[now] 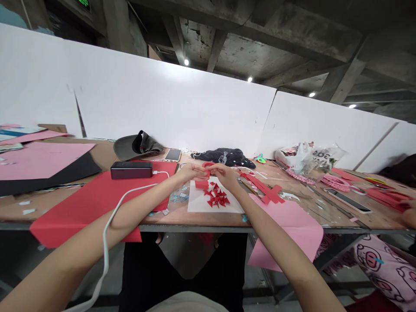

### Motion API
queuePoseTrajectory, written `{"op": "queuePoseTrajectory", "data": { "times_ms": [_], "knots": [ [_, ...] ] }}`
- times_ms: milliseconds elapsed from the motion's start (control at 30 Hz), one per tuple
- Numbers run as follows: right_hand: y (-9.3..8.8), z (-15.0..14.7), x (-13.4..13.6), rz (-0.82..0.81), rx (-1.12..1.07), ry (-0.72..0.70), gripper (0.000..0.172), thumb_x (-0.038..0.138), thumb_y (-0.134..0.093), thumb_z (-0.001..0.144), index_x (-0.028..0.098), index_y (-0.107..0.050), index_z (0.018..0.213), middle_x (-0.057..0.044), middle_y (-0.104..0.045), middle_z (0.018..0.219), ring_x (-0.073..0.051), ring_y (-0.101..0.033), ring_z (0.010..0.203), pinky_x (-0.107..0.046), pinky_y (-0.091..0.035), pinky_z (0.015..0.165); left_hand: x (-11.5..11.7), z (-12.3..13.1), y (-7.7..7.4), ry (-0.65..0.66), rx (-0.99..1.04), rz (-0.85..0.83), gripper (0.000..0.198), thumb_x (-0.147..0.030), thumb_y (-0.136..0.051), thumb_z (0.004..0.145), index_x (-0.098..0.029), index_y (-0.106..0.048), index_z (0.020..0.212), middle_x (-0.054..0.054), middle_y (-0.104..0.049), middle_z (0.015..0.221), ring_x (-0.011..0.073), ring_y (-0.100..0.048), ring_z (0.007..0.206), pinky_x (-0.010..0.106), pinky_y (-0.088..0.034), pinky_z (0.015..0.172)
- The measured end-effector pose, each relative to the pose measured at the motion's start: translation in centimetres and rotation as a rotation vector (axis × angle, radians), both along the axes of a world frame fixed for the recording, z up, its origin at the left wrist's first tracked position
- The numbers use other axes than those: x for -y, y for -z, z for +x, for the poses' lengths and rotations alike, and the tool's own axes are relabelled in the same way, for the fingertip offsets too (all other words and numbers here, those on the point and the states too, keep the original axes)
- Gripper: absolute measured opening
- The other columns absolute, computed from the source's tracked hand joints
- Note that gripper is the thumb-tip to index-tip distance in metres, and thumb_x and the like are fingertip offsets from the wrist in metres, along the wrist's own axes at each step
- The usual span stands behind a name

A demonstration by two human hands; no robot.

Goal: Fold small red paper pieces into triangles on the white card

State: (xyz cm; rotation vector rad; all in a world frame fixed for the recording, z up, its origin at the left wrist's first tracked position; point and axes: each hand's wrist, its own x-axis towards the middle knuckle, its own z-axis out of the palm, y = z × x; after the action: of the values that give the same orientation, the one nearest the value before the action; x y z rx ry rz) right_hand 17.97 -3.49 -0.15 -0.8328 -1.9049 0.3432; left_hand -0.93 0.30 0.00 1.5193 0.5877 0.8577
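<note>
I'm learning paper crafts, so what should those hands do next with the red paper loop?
Probably set the red paper loop down on the white sheet, beside the red folded pieces, because the left hand and right hand both pinch it right above them.

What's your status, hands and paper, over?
Left hand and right hand both pinching red paper strip. Folded red paper pieces on white sheet below. White cable along left forearm.
</note>
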Motion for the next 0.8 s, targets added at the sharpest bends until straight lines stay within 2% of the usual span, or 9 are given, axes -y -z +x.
{"op": "queuePoseTrajectory", "data": {
  "times_ms": [133,200,367,533,800],
  "knots": [
    [0.2,-0.1,-0.3,-0.137,-0.017,0.010,0.020,0.032,-0.052,0.083,0.018,-0.066,0.084,-0.005,-0.067,0.081,-0.017,-0.062,0.069,-0.029,-0.050,0.065,-0.4,0.5,0.6,-0.043,-0.053,0.182,0.042,-0.020,-0.076,0.059,-0.012,-0.063,0.098,0.007,-0.072,0.073,0.0236,-0.069,0.078,0.034,-0.054,0.072],
    [0.3,-0.1,-0.4,-0.148,0.022,0.003,0.020,0.034,-0.055,0.080,0.017,-0.066,0.078,-0.004,-0.066,0.073,-0.016,-0.061,0.065,-0.028,-0.049,0.062,-0.5,0.5,0.9,-0.039,-0.095,0.273,0.041,-0.018,-0.073,0.062,-0.014,-0.060,0.101,0.005,-0.071,0.071,0.0222,-0.069,0.076,0.031,-0.053,0.068],
    [0.8,0.0,-0.9,-0.141,0.061,0.020,0.019,0.034,-0.060,0.076,0.018,-0.068,0.074,-0.003,-0.067,0.073,-0.016,-0.061,0.065,-0.028,-0.048,0.062,-0.7,0.5,1.4,-0.027,-0.170,0.388,0.039,-0.017,-0.068,0.065,-0.015,-0.057,0.103,0.005,-0.071,0.074,0.0204,-0.068,0.073,0.029,-0.051,0.064],
    [1.0,0.1,-1.1,-0.150,0.071,0.019,0.018,0.035,-0.061,0.074,0.018,-0.068,0.073,-0.003,-0.067,0.072,-0.016,-0.061,0.066,-0.027,-0.048,0.062,-0.6,0.5,1.2,-0.029,-0.225,0.435,0.043,-0.017,-0.068,0.063,-0.014,-0.058,0.105,0.006,-0.071,0.073,0.0209,-0.068,0.072,0.029,-0.050,0.065],
    [1.2,0.2,-1.2,-0.162,0.156,-0.016,0.019,0.035,-0.058,0.077,0.018,-0.066,0.077,-0.004,-0.066,0.074,-0.016,-0.061,0.068,-0.027,-0.048,0.060,-0.1,0.5,0.9,-0.023,-0.258,0.419,0.049,-0.018,-0.069,0.060,-0.014,-0.059,0.108,0.006,-0.072,0.074,0.0223,-0.068,0.070,0.026,-0.048,0.058]
  ]
}}
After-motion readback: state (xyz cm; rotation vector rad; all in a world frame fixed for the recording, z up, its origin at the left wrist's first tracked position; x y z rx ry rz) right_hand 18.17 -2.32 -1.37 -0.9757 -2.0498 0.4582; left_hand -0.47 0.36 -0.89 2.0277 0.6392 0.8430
